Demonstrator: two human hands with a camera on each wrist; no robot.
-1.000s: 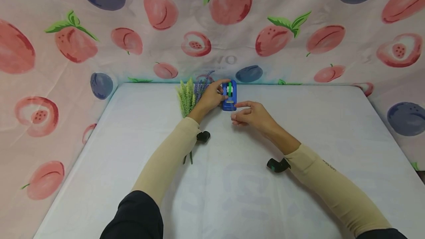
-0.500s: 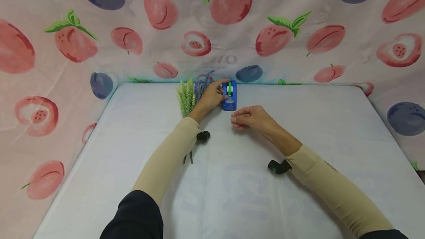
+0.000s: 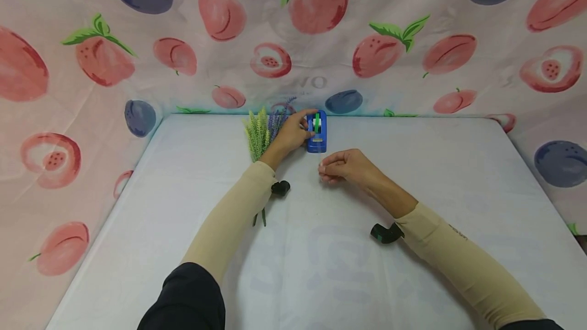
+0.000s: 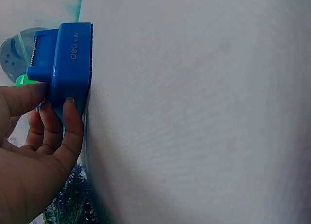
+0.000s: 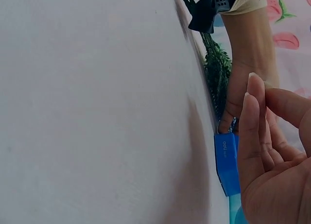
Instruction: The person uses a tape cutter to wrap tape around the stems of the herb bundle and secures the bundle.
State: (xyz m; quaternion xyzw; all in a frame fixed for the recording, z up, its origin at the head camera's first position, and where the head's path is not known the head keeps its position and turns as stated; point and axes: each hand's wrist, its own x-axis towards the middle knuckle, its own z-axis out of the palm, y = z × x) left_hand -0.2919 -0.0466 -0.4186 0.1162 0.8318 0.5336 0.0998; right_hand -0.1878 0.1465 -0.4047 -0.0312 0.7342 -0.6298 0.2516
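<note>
A blue tape dispenser (image 3: pixel 317 142) with a green and white roll stands at the back edge of the table. My left hand (image 3: pixel 292 132) grips its left side between thumb and fingers; in the left wrist view the dispenser (image 4: pixel 73 59) shows its toothed cutter and a "deli" mark. In front and to the right, my right hand (image 3: pixel 350 168) is held clear of the dispenser, thumb and fingertips pinched together. In the right wrist view a faint pale sliver, which looks like clear tape (image 5: pixel 267 83), shows at those fingertips.
Yellow-green artificial flower sprigs (image 3: pixel 258 134) and purple lavender sprigs (image 3: pixel 275 125) lie left of the dispenser, partly under my left arm. A white cloth covers the table (image 3: pixel 412 167). A fruit-print curtain (image 3: pixel 316 55) hangs behind the table edge.
My right hand has drawn back from the dispenser's front end toward me, and its extended forefinger has come in to the thumb. My left hand and the dispenser have stayed put.
</note>
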